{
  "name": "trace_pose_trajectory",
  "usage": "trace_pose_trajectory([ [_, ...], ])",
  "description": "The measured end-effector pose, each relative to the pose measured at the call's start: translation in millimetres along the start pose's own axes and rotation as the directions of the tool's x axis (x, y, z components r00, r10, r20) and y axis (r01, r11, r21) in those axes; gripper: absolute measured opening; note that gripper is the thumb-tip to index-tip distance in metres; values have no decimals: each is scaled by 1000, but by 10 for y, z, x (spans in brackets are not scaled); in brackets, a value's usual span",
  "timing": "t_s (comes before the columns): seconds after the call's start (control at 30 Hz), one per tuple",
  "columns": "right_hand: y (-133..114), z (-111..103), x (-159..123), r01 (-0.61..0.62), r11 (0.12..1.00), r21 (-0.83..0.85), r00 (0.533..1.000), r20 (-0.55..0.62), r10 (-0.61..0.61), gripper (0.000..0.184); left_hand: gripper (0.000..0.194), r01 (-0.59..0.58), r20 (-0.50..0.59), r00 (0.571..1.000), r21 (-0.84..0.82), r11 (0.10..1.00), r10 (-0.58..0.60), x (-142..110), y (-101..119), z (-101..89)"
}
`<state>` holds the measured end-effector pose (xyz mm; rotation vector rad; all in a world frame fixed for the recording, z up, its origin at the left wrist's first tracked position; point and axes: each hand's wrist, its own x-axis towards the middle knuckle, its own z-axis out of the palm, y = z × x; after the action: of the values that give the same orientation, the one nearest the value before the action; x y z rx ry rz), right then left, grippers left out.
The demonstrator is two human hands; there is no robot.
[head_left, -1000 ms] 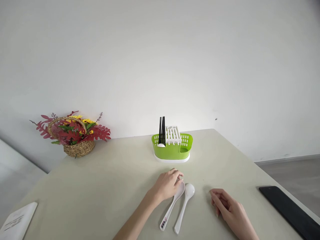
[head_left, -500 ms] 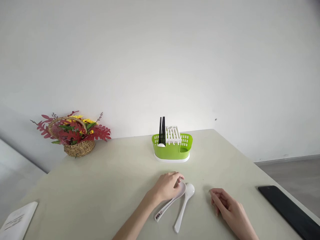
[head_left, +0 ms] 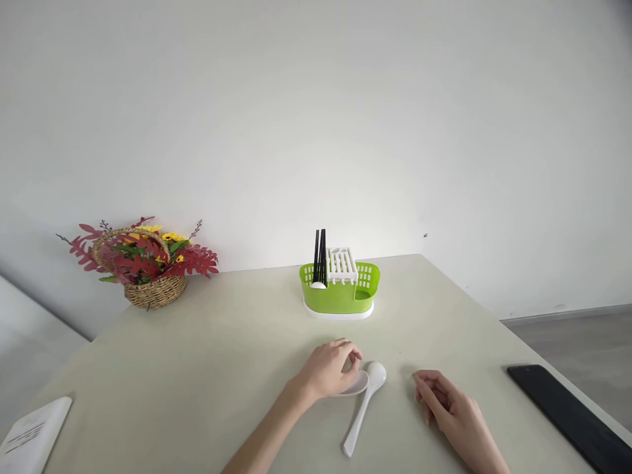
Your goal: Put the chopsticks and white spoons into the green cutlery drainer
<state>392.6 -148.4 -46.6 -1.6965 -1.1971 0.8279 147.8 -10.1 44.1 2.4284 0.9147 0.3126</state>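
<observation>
My left hand (head_left: 332, 370) is over a white spoon (head_left: 359, 384), fingers curled down onto it. Only the spoon's bowl and a thin edge show; its handle is hidden beneath my hand and wrist. Just to the right lies a second white spoon (head_left: 364, 411), bowl away from me, its bowl close against the first one's. Further right, my right hand (head_left: 447, 405) rests on the table with its fingers loosely curled in and nothing visible in them.
Beyond my hands stands a green cutlery holder (head_left: 328, 301) on a white base, with black chopsticks (head_left: 320, 257) upright in it. A wicker flower basket (head_left: 155, 291) sits back left. A black phone (head_left: 567, 411) lies right, a white object (head_left: 34, 434) left.
The spoon under my left hand has turned, so its handle has swung up and left out of sight beneath the wrist. The second spoon shifted very slightly. My right hand stayed put.
</observation>
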Motion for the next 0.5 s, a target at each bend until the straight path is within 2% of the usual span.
trace_pose_trajectory([
  [0.07,-1,-2,-3,0,1000,-5,1000,3,0,43,21,-2,66,998,-28,1000,4,-27,19,-69],
  [0.17,-16,-6,-13,4,1000,-11,1000,-4,-4,44,39,34,153,988,-48,998,-26,-47,28,-122],
  [0.27,-47,-12,-27,2,1000,-12,1000,-12,-2,44,51,82,174,982,-51,995,-72,-46,7,-90],
  [0.5,-108,-9,-46,8,1000,7,999,-38,-7,45,39,90,153,985,-69,994,-79,-85,-30,-2],
])
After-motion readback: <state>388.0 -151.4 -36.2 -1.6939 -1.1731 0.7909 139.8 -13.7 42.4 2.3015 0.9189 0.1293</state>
